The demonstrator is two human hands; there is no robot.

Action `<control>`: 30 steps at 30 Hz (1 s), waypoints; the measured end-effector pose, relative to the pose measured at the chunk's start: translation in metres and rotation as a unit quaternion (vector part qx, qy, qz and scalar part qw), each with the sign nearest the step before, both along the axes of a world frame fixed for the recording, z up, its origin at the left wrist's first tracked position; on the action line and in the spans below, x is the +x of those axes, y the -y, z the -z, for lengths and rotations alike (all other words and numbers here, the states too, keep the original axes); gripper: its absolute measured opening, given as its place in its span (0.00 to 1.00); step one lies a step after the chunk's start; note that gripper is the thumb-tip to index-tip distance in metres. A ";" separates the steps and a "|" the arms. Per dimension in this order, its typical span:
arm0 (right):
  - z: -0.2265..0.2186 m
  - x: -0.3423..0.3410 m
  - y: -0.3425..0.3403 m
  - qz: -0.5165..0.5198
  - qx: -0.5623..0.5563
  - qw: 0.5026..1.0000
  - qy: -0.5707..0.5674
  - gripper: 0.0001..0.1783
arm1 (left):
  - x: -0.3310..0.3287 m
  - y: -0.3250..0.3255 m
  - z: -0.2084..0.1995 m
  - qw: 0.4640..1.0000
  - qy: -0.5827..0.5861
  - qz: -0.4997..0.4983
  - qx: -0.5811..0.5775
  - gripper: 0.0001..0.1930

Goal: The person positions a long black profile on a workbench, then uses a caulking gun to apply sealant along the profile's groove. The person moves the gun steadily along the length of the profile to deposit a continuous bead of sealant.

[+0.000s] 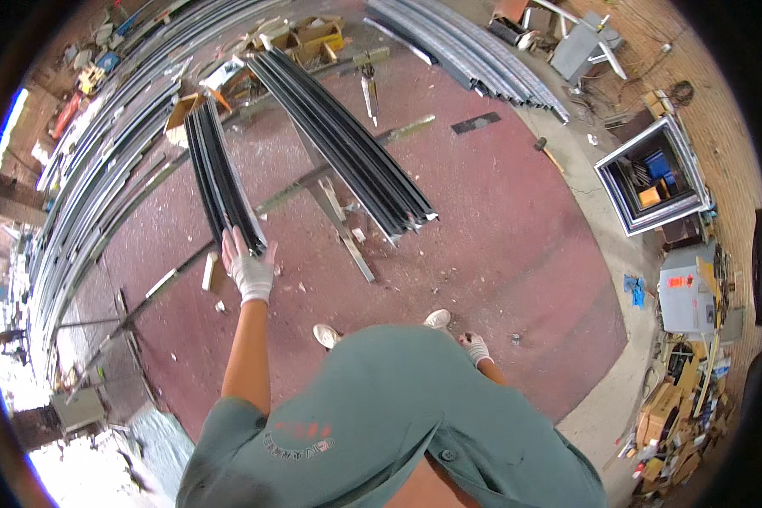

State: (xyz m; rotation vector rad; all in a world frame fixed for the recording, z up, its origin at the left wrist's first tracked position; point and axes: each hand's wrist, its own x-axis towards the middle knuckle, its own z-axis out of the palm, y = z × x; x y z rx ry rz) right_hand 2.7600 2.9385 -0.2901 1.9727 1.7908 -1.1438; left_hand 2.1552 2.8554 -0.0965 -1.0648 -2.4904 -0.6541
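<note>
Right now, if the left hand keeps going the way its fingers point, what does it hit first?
The left hand already seems to touch the near end of the smaller dark profile bundle; that comes first, though depth is unclear.

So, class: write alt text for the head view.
A gloved left hand grips the near end of a small bundle of dark metal strips on trestles, beside a larger bundle; the gloved right hand hangs by the hip.

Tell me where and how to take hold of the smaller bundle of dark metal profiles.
Probably at its near end, from the person's side. The smaller bundle of dark profiles lies lengthwise away, resting on a metal trestle, with that end overhanging free. The gloved left hand already reaches it; a grip from below looks possible.
</note>
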 end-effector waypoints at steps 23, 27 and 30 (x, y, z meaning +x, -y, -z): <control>0.053 0.294 -0.289 0.040 0.035 0.992 -0.114 0.30 | 0.199 -0.202 0.029 0.938 0.343 0.039 0.007 0.53; 0.082 0.310 -0.281 0.017 -0.045 0.994 -0.099 0.32 | 0.216 -0.213 0.032 0.948 0.314 0.010 -0.045 0.54; 0.059 0.301 -0.320 -0.049 -0.089 0.994 -0.046 0.33 | 0.213 -0.205 0.029 0.946 0.321 -0.003 -0.056 0.52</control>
